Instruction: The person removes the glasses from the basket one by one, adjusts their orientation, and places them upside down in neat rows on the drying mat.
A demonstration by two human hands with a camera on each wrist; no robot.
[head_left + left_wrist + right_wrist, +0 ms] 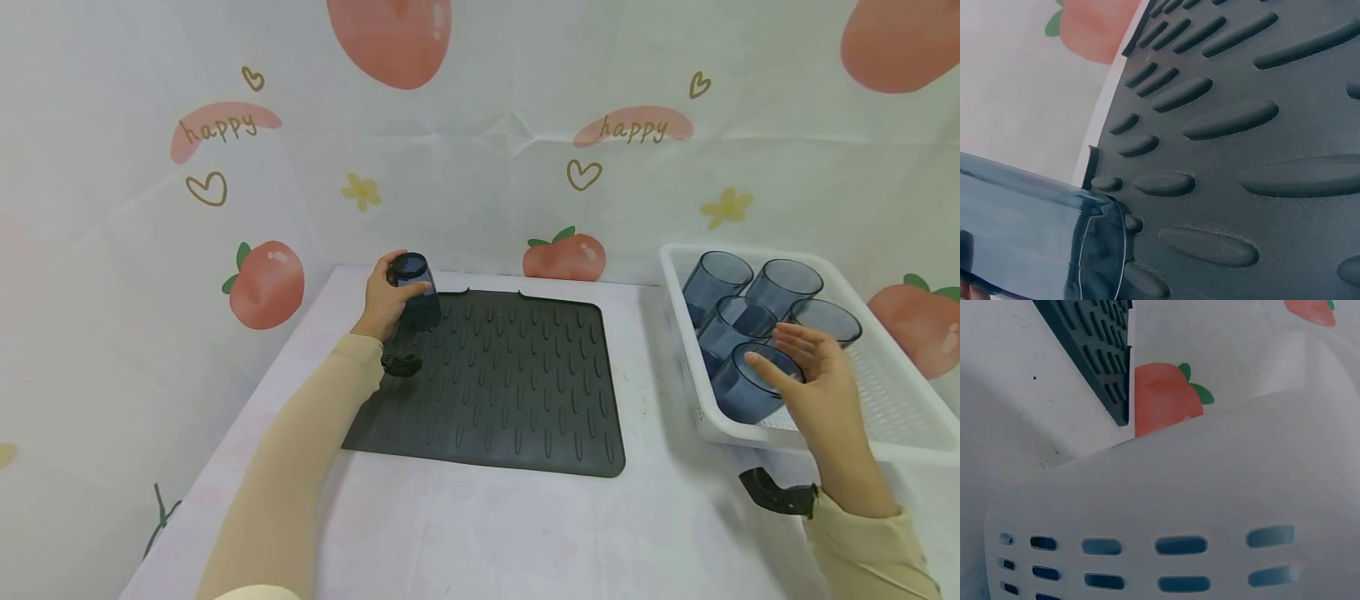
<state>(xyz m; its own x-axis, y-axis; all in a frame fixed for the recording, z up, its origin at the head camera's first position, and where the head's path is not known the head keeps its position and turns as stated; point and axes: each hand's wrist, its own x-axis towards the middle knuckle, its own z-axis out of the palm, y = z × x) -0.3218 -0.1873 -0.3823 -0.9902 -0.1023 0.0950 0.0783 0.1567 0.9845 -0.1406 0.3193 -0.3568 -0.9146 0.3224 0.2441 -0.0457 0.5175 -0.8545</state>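
Note:
At the far left corner of the black ribbed drying mat (495, 383), my left hand (384, 302) grips a blue-tinted drinking glass (424, 310) turned upside down. In the left wrist view, the clear rim of this glass (1102, 250) is right at the mat's raised ridges. My right hand (828, 396) reaches over the white plastic basket (738, 435), thumb and fingers spread about the rim of the nearest blue glass (744, 396). The right wrist view shows the basket's outer wall (1147, 487), which hides that hand and the glasses' tops.
Several more blue glasses (718, 275) stand mouth up in the left part of the basket. A white-covered table (525, 533) lies under mat and basket. Behind rises a white backdrop (465, 208) printed with fruit, hearts and flowers.

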